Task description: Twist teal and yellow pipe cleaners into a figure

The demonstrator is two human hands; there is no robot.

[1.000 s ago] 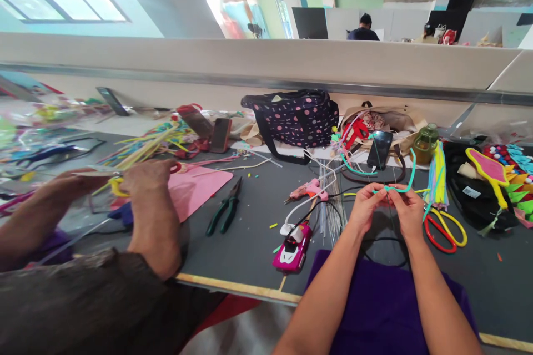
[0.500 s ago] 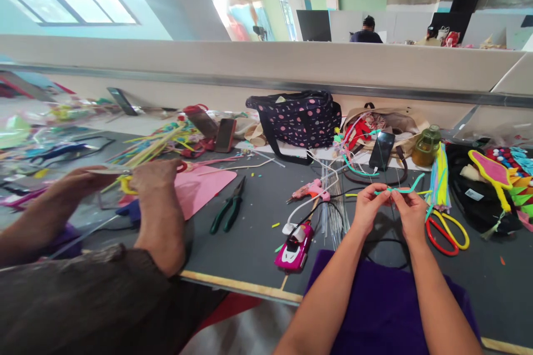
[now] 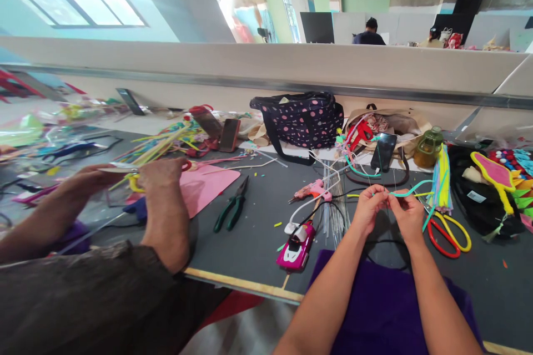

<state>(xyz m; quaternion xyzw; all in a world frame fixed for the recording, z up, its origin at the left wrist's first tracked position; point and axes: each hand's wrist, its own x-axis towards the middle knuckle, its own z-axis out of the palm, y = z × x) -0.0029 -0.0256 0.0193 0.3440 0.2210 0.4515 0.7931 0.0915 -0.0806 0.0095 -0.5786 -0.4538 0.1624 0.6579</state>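
Head view, right of centre: my left hand point(image 3: 368, 208) and right hand point(image 3: 407, 213) sit close together above the dark grey table point(image 3: 258, 222), fingertips of both pinching a thin teal pipe cleaner point(image 3: 410, 189). Its free end curves off right toward the bundle of yellow and pastel pipe cleaners point(image 3: 439, 177). Red-and-yellow-handled scissors point(image 3: 447, 230) lie just right of my right hand. Pink toy car point(image 3: 295, 244) sits lower centre, pink glue gun point(image 3: 312, 191) above it. Green-handled pliers point(image 3: 231, 211) centre-left. Navy polka-dot bag point(image 3: 302, 119) upper centre. Left of frame, a co-worker's hands point(image 3: 160, 175) grip yellow material over a pink sheet point(image 3: 204, 188).
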